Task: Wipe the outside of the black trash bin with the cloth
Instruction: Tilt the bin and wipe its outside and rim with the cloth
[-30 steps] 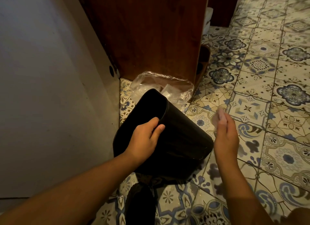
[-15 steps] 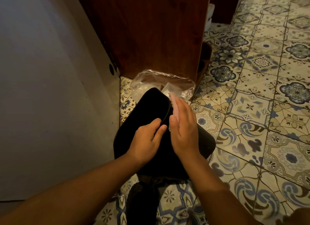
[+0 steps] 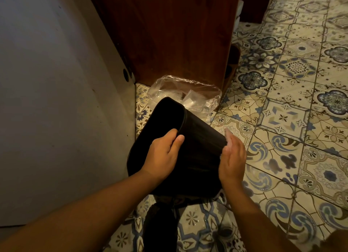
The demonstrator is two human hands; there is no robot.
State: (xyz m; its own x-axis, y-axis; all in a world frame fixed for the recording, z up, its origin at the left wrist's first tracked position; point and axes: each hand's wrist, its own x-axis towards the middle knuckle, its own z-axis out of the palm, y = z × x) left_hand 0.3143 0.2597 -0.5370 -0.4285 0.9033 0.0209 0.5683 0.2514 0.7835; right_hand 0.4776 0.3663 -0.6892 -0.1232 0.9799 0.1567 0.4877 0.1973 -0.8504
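The black trash bin (image 3: pixel 199 139) is tilted on the tiled floor, its open mouth facing up and to the left. My left hand (image 3: pixel 162 155) grips the bin's rim, thumb on the outside. My right hand (image 3: pixel 232 157) lies flat against the bin's right outer side, fingers stretched out and blurred with motion. A small pale pink cloth (image 3: pixel 228 137) sticks out past the fingertips, pressed between the hand and the bin; most of it is hidden under the hand.
A clear plastic bag (image 3: pixel 188 93) lies crumpled behind the bin, against a dark wooden cabinet (image 3: pixel 169 35). A pale wall (image 3: pixel 56 101) stands close on the left. A dark object (image 3: pixel 160 227) lies on the floor below the bin. Patterned tile floor (image 3: pixel 291 120) spreads to the right.
My right hand with the cloth has slid from the bin's upper rim down and right along its outer side. My left hand keeps its hold on the rim.
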